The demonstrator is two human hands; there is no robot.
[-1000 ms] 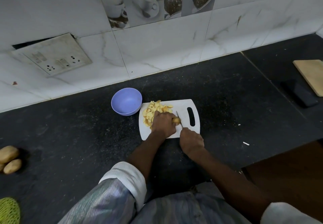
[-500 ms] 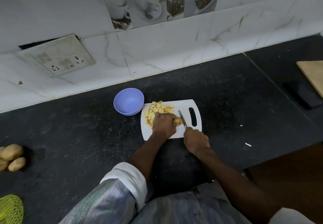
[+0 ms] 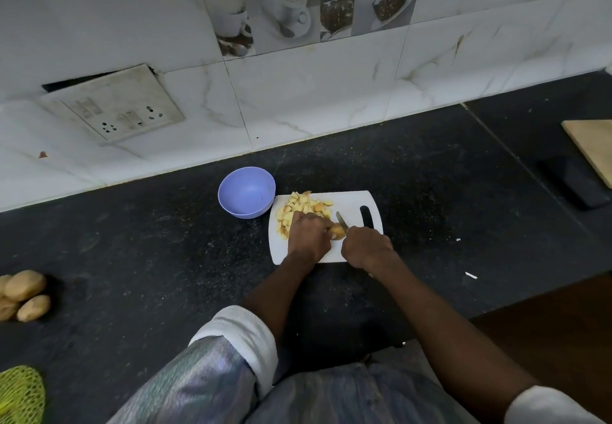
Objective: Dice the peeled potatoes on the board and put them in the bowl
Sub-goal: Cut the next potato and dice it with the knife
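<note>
White board [image 3: 351,254]: left hand [image 3: 308,234] grips potato [image 3: 337,231], right hand [image 3: 366,246] grips knife [image 3: 341,219].

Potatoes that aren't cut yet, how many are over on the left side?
4 whole potatoes show at the counter's left edge: one on top, one lower right, one lower left, and a sliver at the frame edge. More may be hidden outside the view.

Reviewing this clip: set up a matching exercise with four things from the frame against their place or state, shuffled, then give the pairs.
Things:
1. bowl
2. diced potato
3. knife
4. whole potatoes

Place or state:
A. gripped by the right hand
B. far left of the counter
C. piled on the white board
D. empty, left of the board

Pairs: 1-D, 2-C, 3-A, 4-B
</note>
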